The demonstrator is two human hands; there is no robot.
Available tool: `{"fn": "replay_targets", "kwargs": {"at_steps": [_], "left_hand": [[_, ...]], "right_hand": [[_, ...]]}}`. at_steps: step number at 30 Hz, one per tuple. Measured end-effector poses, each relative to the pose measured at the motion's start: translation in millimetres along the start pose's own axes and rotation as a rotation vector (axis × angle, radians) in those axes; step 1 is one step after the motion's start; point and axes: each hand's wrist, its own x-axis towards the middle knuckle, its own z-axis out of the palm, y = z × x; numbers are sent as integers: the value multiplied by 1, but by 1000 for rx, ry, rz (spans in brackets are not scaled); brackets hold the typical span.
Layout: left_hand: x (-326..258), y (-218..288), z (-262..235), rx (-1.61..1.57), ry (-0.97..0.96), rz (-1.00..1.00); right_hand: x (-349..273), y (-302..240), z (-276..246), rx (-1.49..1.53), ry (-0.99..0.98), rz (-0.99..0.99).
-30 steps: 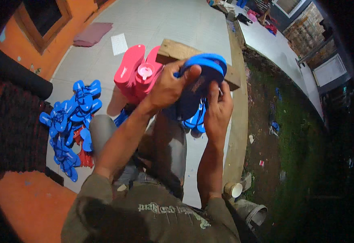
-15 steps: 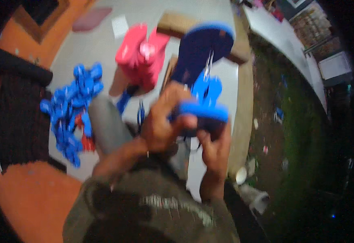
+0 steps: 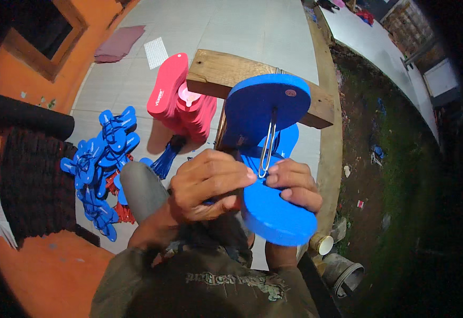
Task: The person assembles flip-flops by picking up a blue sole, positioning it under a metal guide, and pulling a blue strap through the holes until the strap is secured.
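Note:
A blue foam flip-flop sole [image 3: 280,214] is held in front of me by my right hand [image 3: 296,185], its fingers curled over the top edge. Above it stands a broad blue sole part [image 3: 263,114] with a round mark; whether both are one bent sole I cannot tell. A long metal wire hook [image 3: 268,143] comes out through that upper part, its rounded tip between my hands. My left hand [image 3: 213,183] is closed beside the tip, a bit of dark blue strap [image 3: 208,202] showing between its fingers. Another blue flip-flop [image 3: 288,140] lies behind the hook.
A wooden beam [image 3: 215,71] crosses behind the soles. Pink soles [image 3: 189,119] are stacked left of it, with a pink-white container [image 3: 188,95] on top. Blue flip-flops [image 3: 99,159] lie heaped at left, near a bundle of dark blue straps [image 3: 168,156]. A bucket [image 3: 343,275] stands at lower right.
The blue sole has tilted so its broad face turns up toward me. My right hand has moved up onto its top edge, and my left hand has come to the hook's tip.

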Motion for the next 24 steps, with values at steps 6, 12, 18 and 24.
{"fn": "replay_targets", "kwargs": {"at_steps": [6,12,18,24], "left_hand": [[-2,-9,6,-38,42,29],[23,-1,1,161,15,-171],[52,-3,-8,43,-54,-775],[-19,-8,-18,-326,169,-457]], "right_hand": [[3,8,-4,-38,-19,-67],[14,12,-3,78,95,280],[33,23,15,-16,397,365],[36,23,7,38,338,363]]}}
